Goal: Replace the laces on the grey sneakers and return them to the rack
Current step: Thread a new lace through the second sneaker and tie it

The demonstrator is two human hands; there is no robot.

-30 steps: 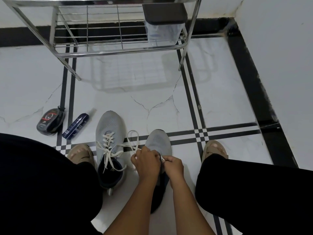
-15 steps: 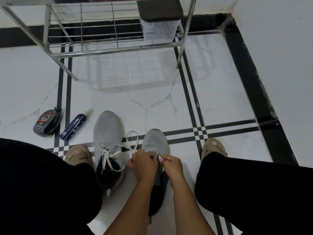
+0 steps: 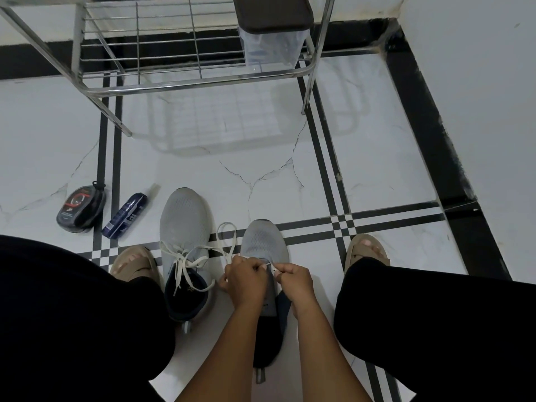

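Observation:
Two grey sneakers stand side by side on the floor between my knees. The left sneaker point(image 3: 183, 221) carries a loosely threaded white lace. Over the eyelets of the right sneaker point(image 3: 262, 237) my left hand point(image 3: 246, 278) grips a white lace point(image 3: 227, 237), which loops out to the left past the toe. My right hand point(image 3: 295, 281) pinches the lace's end just beside the left hand. The hands hide the sneaker's tongue. The metal shoe rack point(image 3: 185, 84) stands at the far side of the floor.
A round black shoe-polish tin point(image 3: 79, 208) and a dark blue bottle point(image 3: 124, 214) lie on the floor at the left. A container with a dark lid point(image 3: 271, 30) sits on the rack's right end. A white wall point(image 3: 478, 82) closes the right side. My sandalled feet flank the sneakers.
My hands have stayed over the right sneaker, working the lace between them; the pinched lace end now shows between the two hands. The view has tilted slightly.

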